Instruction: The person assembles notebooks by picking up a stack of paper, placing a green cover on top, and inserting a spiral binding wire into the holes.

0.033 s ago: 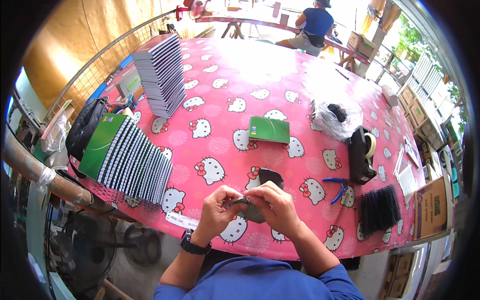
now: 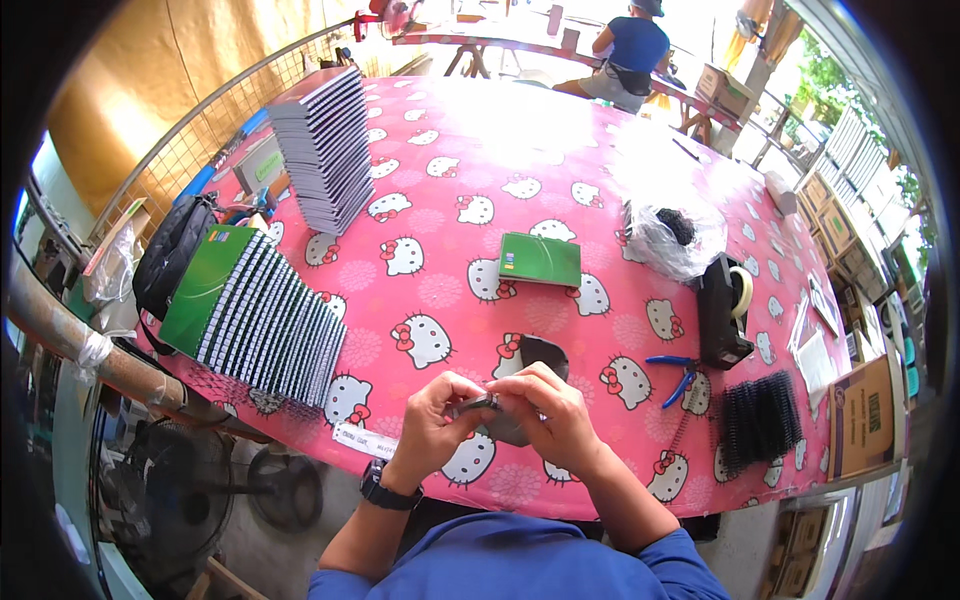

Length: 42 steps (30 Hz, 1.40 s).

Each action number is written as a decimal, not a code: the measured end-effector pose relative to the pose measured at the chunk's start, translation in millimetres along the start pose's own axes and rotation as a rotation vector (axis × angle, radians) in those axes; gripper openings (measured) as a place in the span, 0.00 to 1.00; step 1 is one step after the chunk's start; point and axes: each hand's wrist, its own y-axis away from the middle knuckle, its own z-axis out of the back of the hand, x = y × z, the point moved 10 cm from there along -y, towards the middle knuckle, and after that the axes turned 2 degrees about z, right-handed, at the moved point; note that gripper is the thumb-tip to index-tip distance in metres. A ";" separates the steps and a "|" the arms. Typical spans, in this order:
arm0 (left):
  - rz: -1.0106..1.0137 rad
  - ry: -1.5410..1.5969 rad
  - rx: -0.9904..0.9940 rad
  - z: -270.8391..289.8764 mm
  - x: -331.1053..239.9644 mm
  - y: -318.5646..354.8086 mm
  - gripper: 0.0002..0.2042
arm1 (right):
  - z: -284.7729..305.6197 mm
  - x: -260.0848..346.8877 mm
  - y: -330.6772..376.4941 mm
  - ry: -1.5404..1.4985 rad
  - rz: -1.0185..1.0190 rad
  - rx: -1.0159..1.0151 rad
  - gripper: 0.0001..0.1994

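Observation:
My left hand (image 2: 432,420) and my right hand (image 2: 548,412) meet over the near edge of the pink cartoon-cat tablecloth (image 2: 470,190). Together they pinch a small dark strip-like piece (image 2: 480,404) between the fingertips; what it is exactly cannot be told. A dark grey flat piece (image 2: 540,352) lies on the cloth just under and beyond my right hand. A black watch (image 2: 384,490) is on my left wrist.
A green notebook (image 2: 540,258) lies mid-table. Slanted rows of spiral notebooks (image 2: 262,320) and a tall stack (image 2: 322,150) stand left. Right side: clear bag (image 2: 672,238), black tape dispenser (image 2: 724,308), blue pliers (image 2: 674,368), black binding coils (image 2: 760,420). A person in blue (image 2: 632,50) sits at the far end.

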 end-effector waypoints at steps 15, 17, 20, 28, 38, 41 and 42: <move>-0.176 -0.174 -0.155 40.4 -55.8 31.7 0.07 | -34.9 42.2 -22.1 -0.016 0.146 0.004 0.15; -0.192 -0.195 -0.176 45.4 -59.0 34.5 0.07 | -41.2 54.6 -24.0 0.017 0.252 0.038 0.15; -0.236 -0.254 -0.191 49.7 -67.5 40.0 0.07 | -49.5 54.6 -28.1 0.034 0.242 0.063 0.15; -0.055 -0.136 -0.270 72.6 -55.2 53.6 0.09 | -75.0 71.9 -29.6 0.096 0.357 0.235 0.10; -0.550 -0.872 -0.374 110.0 -179.8 60.4 0.12 | -86.7 160.9 -101.5 0.066 0.595 0.249 0.21; -0.604 -0.412 -0.756 183.8 -229.0 67.8 0.14 | -47.8 187.4 -150.9 0.097 0.753 -0.219 0.28; -0.723 -0.260 -0.866 199.0 -240.7 70.4 0.14 | -45.5 169.2 -174.3 0.009 0.668 -0.230 0.26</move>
